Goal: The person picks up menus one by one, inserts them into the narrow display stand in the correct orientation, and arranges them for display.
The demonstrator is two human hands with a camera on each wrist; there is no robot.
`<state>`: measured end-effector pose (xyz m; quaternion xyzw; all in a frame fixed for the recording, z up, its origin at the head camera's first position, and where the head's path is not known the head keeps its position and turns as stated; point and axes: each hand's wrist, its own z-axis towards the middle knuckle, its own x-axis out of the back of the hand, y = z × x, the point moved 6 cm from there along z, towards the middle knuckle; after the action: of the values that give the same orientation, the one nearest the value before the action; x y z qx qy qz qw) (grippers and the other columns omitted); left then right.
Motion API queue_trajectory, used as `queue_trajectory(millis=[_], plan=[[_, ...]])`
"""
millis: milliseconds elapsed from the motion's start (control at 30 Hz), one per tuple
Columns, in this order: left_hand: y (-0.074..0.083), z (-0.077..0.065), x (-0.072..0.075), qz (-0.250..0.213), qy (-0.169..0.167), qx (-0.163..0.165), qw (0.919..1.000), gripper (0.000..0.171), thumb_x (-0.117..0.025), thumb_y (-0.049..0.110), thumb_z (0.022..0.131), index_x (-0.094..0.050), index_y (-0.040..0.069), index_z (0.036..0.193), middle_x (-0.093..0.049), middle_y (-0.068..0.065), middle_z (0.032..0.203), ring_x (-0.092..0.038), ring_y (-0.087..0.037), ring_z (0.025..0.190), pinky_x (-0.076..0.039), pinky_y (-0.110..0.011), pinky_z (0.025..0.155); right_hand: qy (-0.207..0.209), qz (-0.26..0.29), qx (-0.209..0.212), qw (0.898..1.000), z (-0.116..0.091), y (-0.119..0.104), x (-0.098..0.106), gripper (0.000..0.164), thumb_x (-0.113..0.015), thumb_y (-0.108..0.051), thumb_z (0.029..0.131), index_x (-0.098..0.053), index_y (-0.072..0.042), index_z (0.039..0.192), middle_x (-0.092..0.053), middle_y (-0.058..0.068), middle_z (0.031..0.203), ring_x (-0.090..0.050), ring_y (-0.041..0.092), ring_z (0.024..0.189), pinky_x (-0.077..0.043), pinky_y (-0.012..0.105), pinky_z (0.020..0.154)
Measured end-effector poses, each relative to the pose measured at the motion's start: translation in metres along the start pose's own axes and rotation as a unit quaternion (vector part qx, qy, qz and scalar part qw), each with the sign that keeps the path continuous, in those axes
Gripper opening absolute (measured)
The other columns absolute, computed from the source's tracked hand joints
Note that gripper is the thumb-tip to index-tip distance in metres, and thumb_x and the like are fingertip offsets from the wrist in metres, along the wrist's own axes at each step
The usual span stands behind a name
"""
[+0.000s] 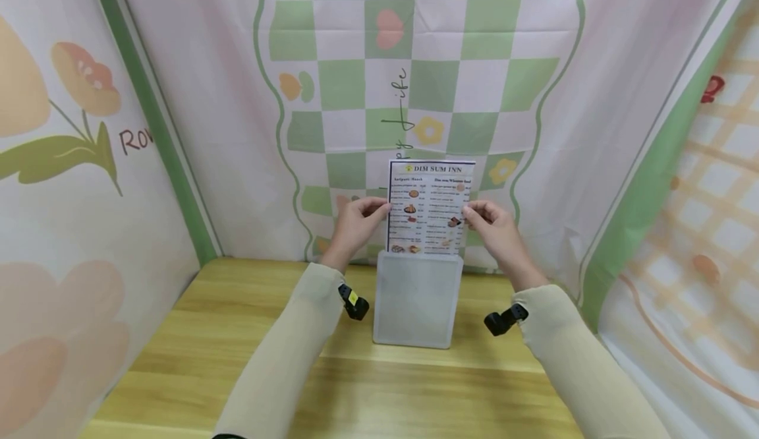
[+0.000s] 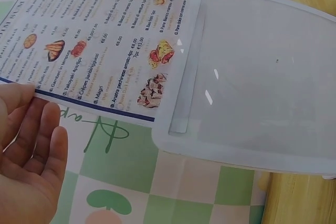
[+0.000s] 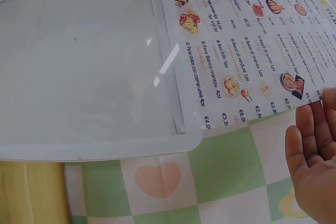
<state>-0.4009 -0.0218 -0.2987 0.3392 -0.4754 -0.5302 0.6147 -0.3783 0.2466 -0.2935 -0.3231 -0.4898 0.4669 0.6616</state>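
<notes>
A printed menu sheet (image 1: pixel 430 207), headed DIM SUM INN with small food pictures, is upright in the head view. My left hand (image 1: pixel 359 225) pinches its left edge between thumb and fingers. On the opposite edge, my right hand (image 1: pixel 497 233) pinches the sheet at about the same height. Directly below is a white-framed, translucent sign holder (image 1: pixel 418 299), standing on the table. The sheet's lower edge meets the holder's top rim (image 2: pixel 181 72), seen close up in the left wrist view. In the right wrist view, the holder's panel (image 3: pixel 79 66) shows no print behind it.
The wooden table (image 1: pixel 196 333) extends around the holder to both sides and toward me. Behind it hangs a green and white checked curtain (image 1: pixel 340 83), and printed cloth (image 1: pixel 47 228) encloses the left and right sides. Each sleeve carries a small black wrist camera (image 1: pixel 356 304).
</notes>
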Motion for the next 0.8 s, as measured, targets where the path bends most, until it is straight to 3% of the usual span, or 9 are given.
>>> queue_trajectory(millis=[433,633,800], plan=[[-0.006,-0.004,-0.004,-0.005,0.002,0.005,1.0,0.021,-0.068,0.023,0.098,-0.072,0.011,0.114,-0.069,-0.001,0.103,-0.062,-0.018,0.096,-0.052,-0.032,0.084,-0.002,-0.008,-0.026,1.0,-0.005,0.014,-0.002,0.05,-0.056,-0.043,0.102,-0.056,0.0,0.126,-0.058,0.009,0.112,-0.054,0.032,0.111,-0.048,0.024,0.089],[-0.011,-0.006,-0.005,0.002,0.001,0.008,1.0,0.02,-0.068,0.024,0.098,-0.072,0.011,0.112,-0.069,-0.001,0.102,-0.061,-0.017,0.094,-0.051,-0.031,0.083,-0.004,-0.014,-0.034,0.999,-0.009,0.021,-0.003,0.051,-0.056,-0.046,0.101,-0.058,0.0,0.125,-0.059,0.011,0.114,-0.053,0.034,0.112,-0.045,0.031,0.093],[-0.015,-0.007,-0.005,-0.003,-0.004,0.004,1.0,0.02,-0.068,0.023,0.098,-0.072,0.01,0.112,-0.069,-0.002,0.102,-0.061,-0.018,0.094,-0.051,-0.032,0.083,-0.007,-0.02,-0.038,0.999,-0.011,0.027,-0.005,0.054,-0.056,-0.048,0.101,-0.058,-0.001,0.126,-0.059,0.013,0.116,-0.055,0.028,0.109,-0.046,0.032,0.093]])
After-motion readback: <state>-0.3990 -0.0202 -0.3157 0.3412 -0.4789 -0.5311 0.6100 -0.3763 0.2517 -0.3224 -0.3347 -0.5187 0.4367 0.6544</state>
